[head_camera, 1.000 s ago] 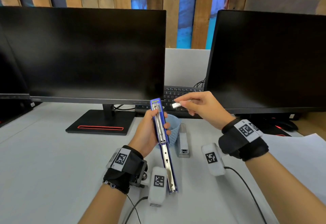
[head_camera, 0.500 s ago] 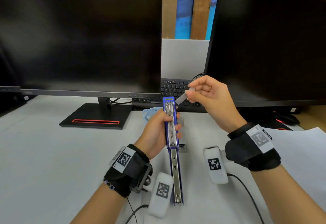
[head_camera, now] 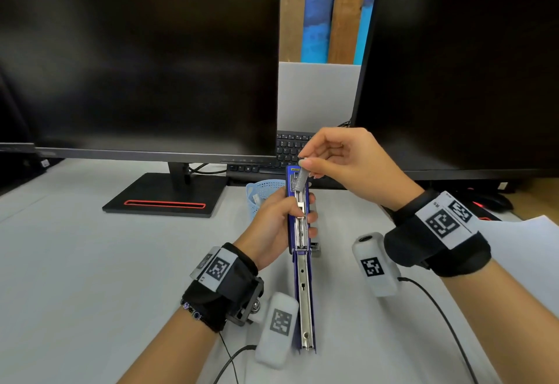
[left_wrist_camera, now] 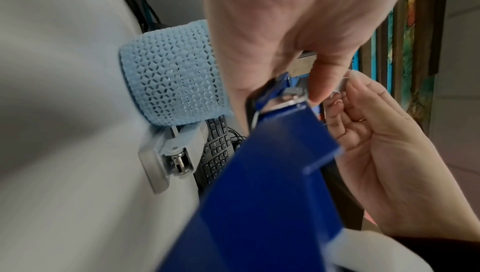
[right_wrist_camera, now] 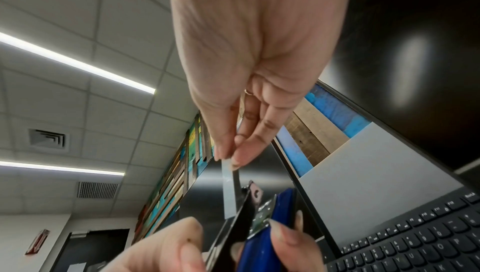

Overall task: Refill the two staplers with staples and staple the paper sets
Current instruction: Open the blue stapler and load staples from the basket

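The thumb and forefinger of the right hand (head_camera: pixel 348 166) are closed in a fine pinch on a strip of staples (head_camera: pixel 301 178), a short grey bar that hangs down from the fingertips (right_wrist_camera: pixel 237 158); the other fingers are loosely curled behind. The lower end of the strip is at the far end of the open metal channel of the blue stapler (head_camera: pixel 299 232), in the middle of the head view. I cannot tell if the strip already sits in the channel or only touches it.

The left hand (head_camera: pixel 272 226) is wrapped around the blue stapler at its middle, thumb on the left side and fingertips coming around on the right. The stapler is opened out flat (top arm and metal rail in one long line), and its near end reaches down to the lower middle of the frame, just beside the white camera of the left wrist.

Behind the left hand stands a light blue mesh basket (left_wrist_camera: pixel 171 70) on the grey desk (head_camera: pixel 90 278). A second, grey stapler (left_wrist_camera: pixel 168 157) lies just beside the basket, mostly hidden in the head view. White paper (head_camera: pixel 520 250) lies at the right edge. Two dark monitors (head_camera: pixel 139 69) fill the upper frame, with a black keyboard (head_camera: pixel 287 145) between them.
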The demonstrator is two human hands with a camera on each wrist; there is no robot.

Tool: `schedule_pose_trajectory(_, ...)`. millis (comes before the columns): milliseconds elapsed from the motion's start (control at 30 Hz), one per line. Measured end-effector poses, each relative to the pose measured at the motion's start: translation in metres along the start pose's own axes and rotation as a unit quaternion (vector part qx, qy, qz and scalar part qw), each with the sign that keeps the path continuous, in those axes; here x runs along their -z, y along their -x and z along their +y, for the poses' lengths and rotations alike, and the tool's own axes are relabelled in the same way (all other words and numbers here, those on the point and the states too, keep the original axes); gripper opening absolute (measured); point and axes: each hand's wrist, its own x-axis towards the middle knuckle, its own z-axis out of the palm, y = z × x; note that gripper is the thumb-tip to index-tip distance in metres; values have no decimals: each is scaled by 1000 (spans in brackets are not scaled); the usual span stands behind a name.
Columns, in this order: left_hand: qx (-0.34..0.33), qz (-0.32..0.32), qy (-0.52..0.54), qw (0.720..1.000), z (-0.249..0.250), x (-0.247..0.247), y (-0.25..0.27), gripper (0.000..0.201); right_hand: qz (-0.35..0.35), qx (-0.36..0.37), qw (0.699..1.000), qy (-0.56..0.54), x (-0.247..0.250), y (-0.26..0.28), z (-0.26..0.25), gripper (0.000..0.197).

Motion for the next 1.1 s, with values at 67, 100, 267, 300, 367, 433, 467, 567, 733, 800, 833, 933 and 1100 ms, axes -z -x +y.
schedule_pose_trajectory(67, -1, -1, 2, 1000, 0, 0, 0, 48, -12, -3, 1000, 1, 0, -2, -1, 11)
schedule_pose_trajectory(100, -1, -2, 2, 1000, 0, 1, 0, 47, -16, -5, 1000, 3, 1, -3, -1, 12)
schedule_pose_trajectory(267, -7, -5, 4, 1000, 1, 5, -2, 48, -29, -5, 1000, 8, -1, -5, -5, 13)
schedule_pose_trajectory(300, -8, -4, 2, 1000, 1, 5, -2, 49, -29, -5, 1000, 10, -1, -5, -5, 12)
schedule_pose_trajectory(367, -9, -3, 2, 1000, 1, 6, -2, 49, -30, -2, 999, 22, -2, -6, -6, 12)
schedule_pose_trajectory(433, -10, -4, 6, 1000, 1, 5, -2, 48, -32, 1, 999, 35, -3, -6, -7, 11)
schedule_pose_trajectory(467, -11, -5, 9, 1000, 2, 5, -2, 48, -32, 3, 999, 42, -4, -7, -7, 11)
schedule_pose_trajectory(567, -14, -5, 11, 1000, 2, 5, -2, 49, -27, 11, 998, 59, -5, -7, -9, 9)
schedule_pose_trajectory(733, -15, -5, 2, 1000, 1, 6, -3, 44, -30, 48, 991, 125, -7, -6, -9, 9)
schedule_pose_trajectory(800, -16, -5, -3, 1000, 1, 7, -2, 40, -37, 58, 986, 149, -10, -5, -7, 11)
schedule_pose_trajectory(833, -17, -5, -6, 1000, 1, 7, -2, 39, -37, 61, 985, 158, -11, -5, -6, 12)
schedule_pose_trajectory(933, -22, -6, -9, 1000, 1, 7, -2, 40, -12, 69, 984, 163, -14, -2, -3, 14)
schedule_pose_trajectory(1100, -26, -4, -19, 999, 0, 9, -3, 41, 15, 74, 985, 155, -19, 4, 5, 24)
